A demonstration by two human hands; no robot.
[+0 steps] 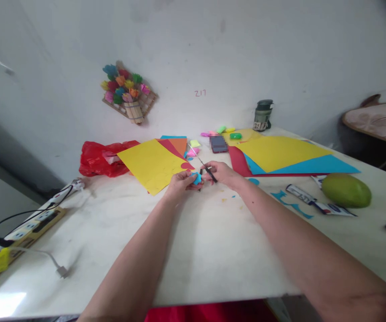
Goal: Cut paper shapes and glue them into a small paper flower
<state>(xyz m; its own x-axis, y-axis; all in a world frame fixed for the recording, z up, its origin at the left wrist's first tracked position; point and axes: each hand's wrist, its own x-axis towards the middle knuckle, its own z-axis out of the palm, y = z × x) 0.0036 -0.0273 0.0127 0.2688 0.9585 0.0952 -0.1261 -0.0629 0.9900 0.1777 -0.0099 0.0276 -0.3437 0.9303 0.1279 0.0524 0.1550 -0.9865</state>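
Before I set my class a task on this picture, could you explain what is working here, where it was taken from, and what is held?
No machine here: these are a person's own bare hands, seen through a camera on their head, looking forward and down. The left hand holds a small blue paper piece; the right hand holds scissors. On the white table lie a yellow sheet and red bag to the left, a phone beyond the hands, and a green fruit to the right.
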